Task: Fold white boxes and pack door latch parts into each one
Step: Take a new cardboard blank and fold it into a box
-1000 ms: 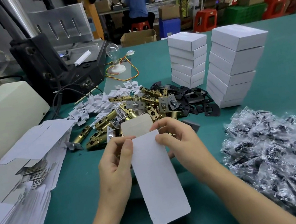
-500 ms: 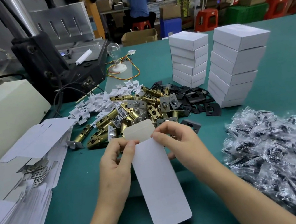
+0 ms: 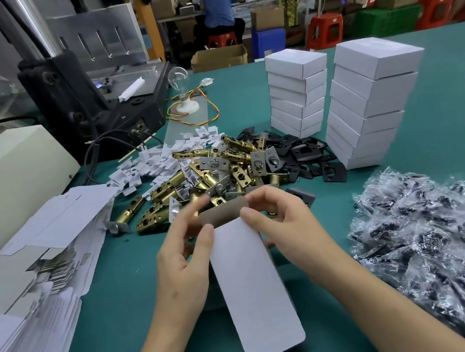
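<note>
A teal surface (image 3: 121, 330) fills most of the view. At its left edge stands a cream machine housing (image 3: 3, 178), and below that, a thick stack of flat white box blanks (image 3: 20, 325) slopes towards the near corner. On the right lies a wide heap of clear bags (image 3: 449, 248) holding small dark pieces. A dark press machine (image 3: 76, 103) stands at the back left.

Two stacks of folded white boxes stand upright at the far right of centre, just beside each other: the taller stack (image 3: 372, 102) nearer the bags and the shorter stack (image 3: 297, 92) behind it.

In the middle of the surface lies a pile of brass door latch parts (image 3: 195, 181). It touches a spread of black plates (image 3: 303, 152) on its right and a scatter of small white card pieces (image 3: 156, 163) on its left.

In front of that pile, one flattened white box (image 3: 252, 288) is held above the surface, its long side running towards the person and its grey-brown end flap (image 3: 224, 212) bent at the far end.

The left hand (image 3: 184, 262) pinches the box's far left corner, thumb on the white face and fingers behind. The right hand (image 3: 284, 225) pinches the far right corner, its fingers curled over the flap.

A light bulb (image 3: 178, 76) on a white base stands near the press.
</note>
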{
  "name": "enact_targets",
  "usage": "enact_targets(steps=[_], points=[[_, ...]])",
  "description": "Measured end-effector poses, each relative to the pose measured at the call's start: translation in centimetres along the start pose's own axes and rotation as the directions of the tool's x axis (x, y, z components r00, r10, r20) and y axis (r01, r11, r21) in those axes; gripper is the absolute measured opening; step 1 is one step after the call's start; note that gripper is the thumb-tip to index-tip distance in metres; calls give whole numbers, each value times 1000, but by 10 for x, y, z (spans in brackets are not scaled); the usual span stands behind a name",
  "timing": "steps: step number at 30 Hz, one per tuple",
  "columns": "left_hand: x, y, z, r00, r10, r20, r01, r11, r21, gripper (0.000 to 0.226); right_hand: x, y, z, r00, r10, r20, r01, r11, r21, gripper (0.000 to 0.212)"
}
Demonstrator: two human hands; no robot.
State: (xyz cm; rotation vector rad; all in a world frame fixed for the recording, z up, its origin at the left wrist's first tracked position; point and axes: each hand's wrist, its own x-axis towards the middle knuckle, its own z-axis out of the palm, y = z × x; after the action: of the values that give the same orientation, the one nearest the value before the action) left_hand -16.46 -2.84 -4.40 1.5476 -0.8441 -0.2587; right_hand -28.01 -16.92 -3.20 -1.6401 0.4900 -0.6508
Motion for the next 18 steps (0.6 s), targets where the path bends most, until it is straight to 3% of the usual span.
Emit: enact_targets(steps=[2, 6, 11, 18], points=[[0, 0, -2, 999, -13, 42, 13, 1000, -6, 23, 1, 0, -2, 999, -27, 22, 28, 999, -40, 11], [1, 4, -2, 973, -172, 157, 190, 976, -109, 43, 2, -3, -5, 993, -41, 115, 53, 993, -101, 6], [6, -2, -7, 877, -328, 352, 400, 904, -154, 30, 3, -1, -7, 994, -22, 109, 43, 979, -199, 2], [4, -6, -11, 806, -375, 457, 495, 851, -174, 53, 1, -1, -12, 997, 68, 22, -60, 967, -247, 31]])
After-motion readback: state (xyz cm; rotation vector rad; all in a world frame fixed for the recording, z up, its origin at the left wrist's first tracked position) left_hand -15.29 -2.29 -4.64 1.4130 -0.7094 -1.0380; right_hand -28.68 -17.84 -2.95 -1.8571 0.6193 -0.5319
